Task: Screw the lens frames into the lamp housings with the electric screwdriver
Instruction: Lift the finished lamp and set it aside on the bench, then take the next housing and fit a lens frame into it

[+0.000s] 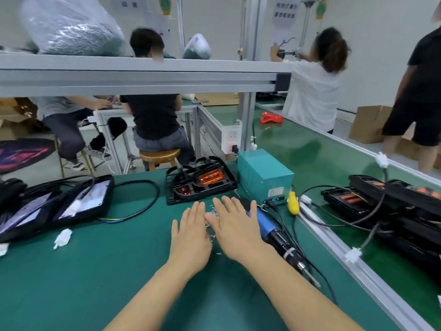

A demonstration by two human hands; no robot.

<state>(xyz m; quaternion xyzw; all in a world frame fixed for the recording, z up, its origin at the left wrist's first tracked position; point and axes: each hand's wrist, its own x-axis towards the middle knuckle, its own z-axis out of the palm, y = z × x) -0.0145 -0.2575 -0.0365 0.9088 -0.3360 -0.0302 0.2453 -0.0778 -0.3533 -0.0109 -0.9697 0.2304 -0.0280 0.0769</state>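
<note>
- Far to the left of the left hand (191, 237), two black lamp housings (55, 206) are seen face up on the green bench (95, 271), apparently assembled.
- The left grip is flat and spread, nothing held; loose screws (211, 215) lie under and between both hands.
- Just beyond the fingertips, a black housing with an orange lens frame (211, 176) is placed; whether it is screwed cannot be told.
- The right hand (235, 231) is likewise flat, holding nothing.
- Touching its right edge, the electric screwdriver (274, 231) lies unused.
- Well right, more housings (381, 201) appear to be waiting, so most work is judged left.
</note>
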